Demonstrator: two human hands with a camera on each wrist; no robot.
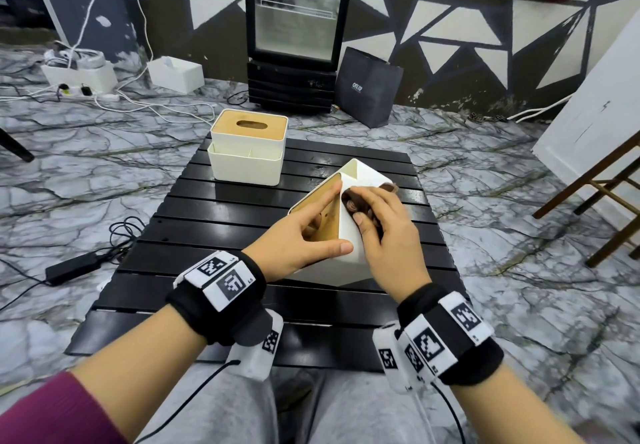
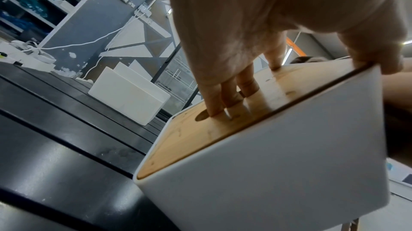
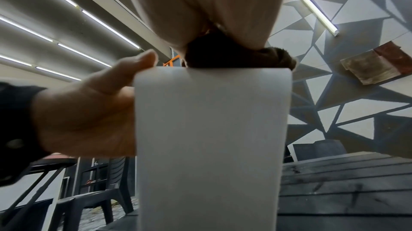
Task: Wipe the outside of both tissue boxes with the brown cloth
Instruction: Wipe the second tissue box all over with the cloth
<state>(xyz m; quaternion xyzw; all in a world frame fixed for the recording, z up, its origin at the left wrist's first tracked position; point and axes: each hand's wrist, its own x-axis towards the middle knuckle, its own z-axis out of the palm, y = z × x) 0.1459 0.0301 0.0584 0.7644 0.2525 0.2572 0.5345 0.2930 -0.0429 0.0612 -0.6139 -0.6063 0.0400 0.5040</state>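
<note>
— What's going on at the black slatted tabletop (image 1: 214, 208)?

— A person tips the near white plastic tissue box with a bamboo lid (image 1: 341, 232) onto one edge. The left hand (image 1: 301, 235) steadies it, fingers (image 2: 225, 93) straight against the bamboo face by the slot, thumb along the near corner. The right hand (image 1: 384, 232) has its fingers curled round the bunched brown cloth (image 1: 353, 204), pressing it to the white side wall near the top.

— And the second box?

— The other white tissue box with a bamboo lid (image 1: 247, 147) stands upright at the far edge of the tabletop, well apart from both hands.

— So which step is this?

— The first box looks mid-wipe, one side panel under the cloth. I'd judge the job short of halfway, though nothing shows whether the far box has been wiped.

— Next?

— Likely dragging the cloth down that wall, then turning the box to a fresh face. The left hand must hold firm, since the box balances on an edge and could slip.
</note>
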